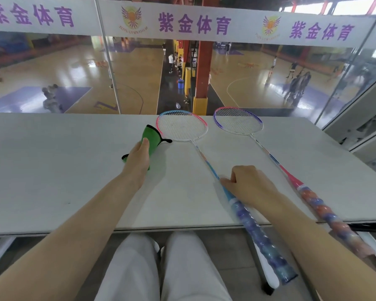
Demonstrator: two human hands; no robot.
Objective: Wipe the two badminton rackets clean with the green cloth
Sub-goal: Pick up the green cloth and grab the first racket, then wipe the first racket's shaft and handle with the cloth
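Observation:
Two badminton rackets lie side by side on the white table [52,170], heads far, handles sticking out over the near edge. The left racket [182,127] has a pink and blue frame and a blue handle. The right racket [239,121] has a purple and pink frame and a red shaft with an orange-blue grip. My left hand [139,159] holds the green cloth [151,136], black-edged, just left of the left racket's head. My right hand [250,185] rests on the left racket's lower shaft, fingers curled round it.
A glass wall stands right behind the table's far edge, with a sports hall below. My knees in white trousers [161,268] are under the near edge. A white frame [356,127] borders the table on the right.

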